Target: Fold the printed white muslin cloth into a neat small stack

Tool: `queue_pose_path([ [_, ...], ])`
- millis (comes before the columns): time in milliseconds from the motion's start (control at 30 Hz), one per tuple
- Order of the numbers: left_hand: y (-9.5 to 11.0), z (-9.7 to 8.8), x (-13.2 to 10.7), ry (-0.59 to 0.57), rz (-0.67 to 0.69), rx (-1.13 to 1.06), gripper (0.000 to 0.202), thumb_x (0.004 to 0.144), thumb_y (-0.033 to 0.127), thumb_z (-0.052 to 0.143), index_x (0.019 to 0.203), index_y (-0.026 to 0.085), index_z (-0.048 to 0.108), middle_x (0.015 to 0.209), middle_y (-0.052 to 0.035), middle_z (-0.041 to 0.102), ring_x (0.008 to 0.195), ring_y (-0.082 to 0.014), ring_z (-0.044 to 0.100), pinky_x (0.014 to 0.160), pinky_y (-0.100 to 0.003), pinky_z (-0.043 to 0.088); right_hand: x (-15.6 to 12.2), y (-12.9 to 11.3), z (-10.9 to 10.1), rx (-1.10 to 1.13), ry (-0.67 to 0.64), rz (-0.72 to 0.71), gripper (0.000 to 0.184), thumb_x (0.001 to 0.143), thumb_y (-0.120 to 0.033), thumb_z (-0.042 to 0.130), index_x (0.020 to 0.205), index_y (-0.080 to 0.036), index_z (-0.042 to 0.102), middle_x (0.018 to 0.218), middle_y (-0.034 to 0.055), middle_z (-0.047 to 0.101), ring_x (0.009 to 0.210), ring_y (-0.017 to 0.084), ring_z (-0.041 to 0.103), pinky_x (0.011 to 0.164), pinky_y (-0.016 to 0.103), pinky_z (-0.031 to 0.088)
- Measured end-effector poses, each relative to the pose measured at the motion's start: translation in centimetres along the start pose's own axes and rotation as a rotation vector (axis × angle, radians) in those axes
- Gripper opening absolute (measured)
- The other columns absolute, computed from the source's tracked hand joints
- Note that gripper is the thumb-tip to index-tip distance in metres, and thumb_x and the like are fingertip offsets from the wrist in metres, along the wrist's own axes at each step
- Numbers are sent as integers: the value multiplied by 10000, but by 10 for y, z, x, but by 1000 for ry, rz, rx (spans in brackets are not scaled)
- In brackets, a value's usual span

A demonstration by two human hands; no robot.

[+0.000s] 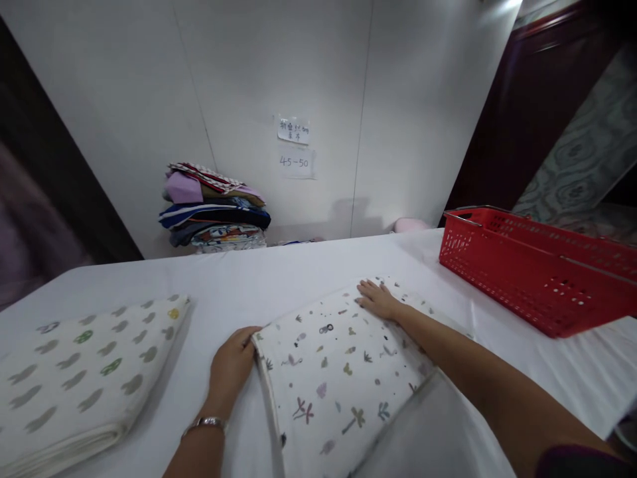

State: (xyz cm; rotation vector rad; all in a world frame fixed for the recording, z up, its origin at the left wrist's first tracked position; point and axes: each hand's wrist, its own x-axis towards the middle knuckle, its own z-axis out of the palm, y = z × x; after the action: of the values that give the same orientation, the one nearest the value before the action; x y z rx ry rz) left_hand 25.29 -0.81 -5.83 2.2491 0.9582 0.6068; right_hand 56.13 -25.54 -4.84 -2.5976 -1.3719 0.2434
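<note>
In the head view, a folded white cloth (343,372) printed with small plants and animals lies on the white-covered table. My left hand (233,362), with a metal band on the wrist, grips the cloth's far left corner, its thumb at the edge. Flat on the far part of the same cloth rests my right hand (379,300), fingers stretched out and open. A plain greyish-white layer (438,431) covers the cloth's near right part, under my right forearm. Further left sits another folded white cloth (89,372) with grey, green and yellow prints, apart from both hands.
A red plastic basket (522,279) with metal handles stands on the right of the table (223,275). Behind the table's far edge rises a stack of folded fabrics (213,212). Two handwritten paper signs (296,162) are stuck to the wall.
</note>
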Motion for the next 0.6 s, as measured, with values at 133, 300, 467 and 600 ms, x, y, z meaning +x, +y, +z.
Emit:
queue_pose_path([
  [133, -3, -1, 1, -21, -31, -3, 338, 729, 290, 412, 965, 296, 654, 1060, 44, 661, 994, -200, 591, 885, -290, 445, 3, 29, -16, -5, 155, 293, 542, 933, -429, 243, 1393, -158, 338, 1476, 84, 246, 1360, 223, 193, 1084, 387, 185],
  [300, 2, -4, 2, -64, -139, -118, 395, 791, 384, 351, 1020, 236, 636, 1112, -9, 644, 1042, -210, 572, 906, -315, 435, 8, 72, -33, 15, 116, 478, 558, 877, -415, 404, 1321, -80, 441, 1325, 177, 470, 1219, 282, 439, 977, 355, 356],
  [467, 23, -4, 0, -67, -160, 114, 560, 714, 589, 488, 1093, 187, 578, 1166, -94, 596, 1018, -275, 568, 847, -368, 439, 20, 83, -40, 53, 49, 517, 554, 715, -449, 635, 1134, -86, 615, 1177, 185, 589, 1085, 319, 548, 883, 343, 427],
  [600, 34, -8, 5, -126, -198, 178, 345, 716, 502, 519, 854, 197, 601, 880, -50, 657, 801, -229, 609, 665, -301, 443, 23, 86, -43, 107, 82, 535, 585, 678, -412, 671, 1155, -82, 599, 1190, 187, 576, 1083, 325, 542, 851, 342, 443],
])
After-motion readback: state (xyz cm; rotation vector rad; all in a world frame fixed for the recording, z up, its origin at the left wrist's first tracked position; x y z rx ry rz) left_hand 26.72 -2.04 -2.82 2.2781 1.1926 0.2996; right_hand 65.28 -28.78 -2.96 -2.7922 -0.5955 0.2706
